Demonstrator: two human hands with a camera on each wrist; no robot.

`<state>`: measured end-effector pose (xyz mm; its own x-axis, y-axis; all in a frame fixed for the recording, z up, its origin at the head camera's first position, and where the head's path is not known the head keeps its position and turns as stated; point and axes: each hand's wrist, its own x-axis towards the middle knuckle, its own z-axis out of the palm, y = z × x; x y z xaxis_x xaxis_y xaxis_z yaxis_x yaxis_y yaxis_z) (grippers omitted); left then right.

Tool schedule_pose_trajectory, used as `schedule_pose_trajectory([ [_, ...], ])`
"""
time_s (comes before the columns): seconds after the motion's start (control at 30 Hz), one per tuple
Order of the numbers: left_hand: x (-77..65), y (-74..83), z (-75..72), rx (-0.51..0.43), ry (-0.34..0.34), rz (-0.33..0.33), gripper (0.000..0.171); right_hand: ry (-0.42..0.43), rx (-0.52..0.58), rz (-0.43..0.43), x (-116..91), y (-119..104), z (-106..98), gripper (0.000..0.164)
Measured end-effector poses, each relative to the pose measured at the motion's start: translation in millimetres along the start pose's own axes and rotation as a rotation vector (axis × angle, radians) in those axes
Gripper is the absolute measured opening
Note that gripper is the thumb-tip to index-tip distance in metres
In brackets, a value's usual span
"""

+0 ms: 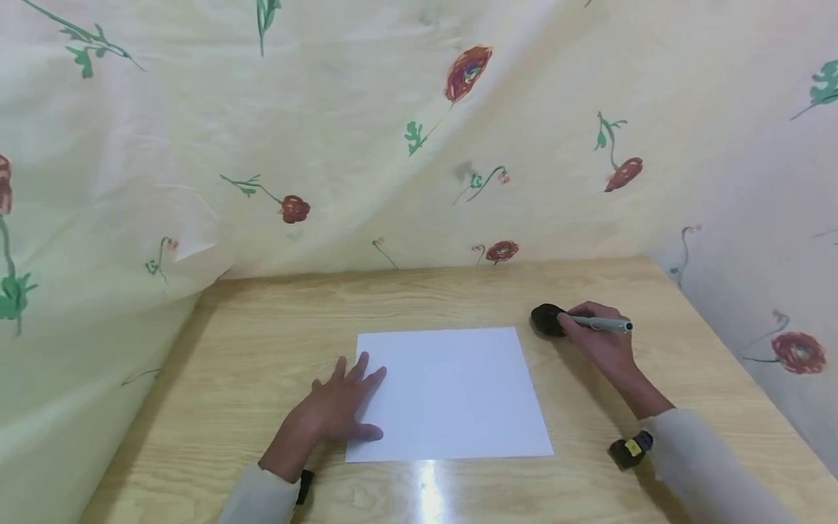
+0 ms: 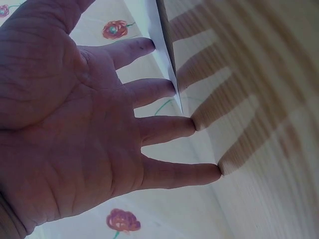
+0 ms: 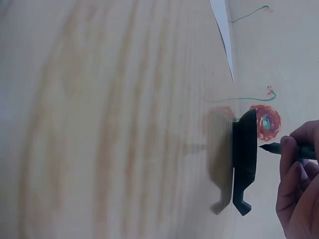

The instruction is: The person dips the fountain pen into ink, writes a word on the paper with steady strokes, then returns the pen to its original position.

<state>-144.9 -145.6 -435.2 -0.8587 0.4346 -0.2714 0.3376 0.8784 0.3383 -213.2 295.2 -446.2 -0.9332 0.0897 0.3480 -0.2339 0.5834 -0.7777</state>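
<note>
A blank white sheet of paper (image 1: 452, 393) lies on the wooden table. My left hand (image 1: 337, 407) rests with fingers spread over its left edge; in the left wrist view some fingertips (image 2: 167, 88) touch the paper and others reach the wood. Off the sheet's upper right, my right hand (image 1: 599, 346) pinches a grey marker pen (image 1: 602, 323) with a dark tip. That tip points at a small black dish-like object (image 3: 245, 149) with a short bent end. A narrow gap between tip and object shows in the right wrist view; its exact kind is unclear.
The wooden table (image 1: 262, 327) has a flower-printed cloth (image 1: 366, 145) hanging behind it and along its sides. A small black wrist device (image 1: 628, 450) sits below the right sleeve. Light glares off the wood near the front.
</note>
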Motion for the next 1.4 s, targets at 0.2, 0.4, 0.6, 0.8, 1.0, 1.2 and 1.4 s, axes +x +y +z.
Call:
schedule_pose_trajectory([
  [0.2, 0.3, 1.9, -0.4, 0.002, -0.007, -0.005, 0.093, 0.080, -0.055, -0.043, -1.1, -1.1, 0.7, 0.016],
  [0.4, -0.6, 2.0, -0.6, -0.002, -0.007, -0.010, 0.094, 0.108, -0.061, -0.037, -2.0, -3.0, 1.4, 0.018],
  [0.6, -1.5, 2.5, 0.3, -0.011, -0.011, -0.017, 0.094, 0.144, -0.082, -0.001, -4.1, -7.5, 0.7, 0.017],
  [0.8, -0.9, 1.9, 0.5, -0.009, -0.020, -0.023, 0.095, 0.145, -0.116, 0.010, -6.2, -12.0, -0.6, 0.017],
  [1.0, -0.2, 1.5, 0.6, -0.009, -0.020, -0.019, 0.095, 0.160, -0.111, -0.025, -9.2, -15.1, 0.0, 0.017],
  [1.2, -0.7, 1.8, 1.1, -0.015, -0.021, -0.023, 0.095, 0.178, -0.098, -0.082, -9.1, -23.9, 5.1, 0.014],
  [1.4, -1.2, 2.8, 0.6, -0.022, -0.028, -0.032, 0.094, 0.186, -0.072, -0.144, -10.9, -32.9, 13.3, 0.010],
])
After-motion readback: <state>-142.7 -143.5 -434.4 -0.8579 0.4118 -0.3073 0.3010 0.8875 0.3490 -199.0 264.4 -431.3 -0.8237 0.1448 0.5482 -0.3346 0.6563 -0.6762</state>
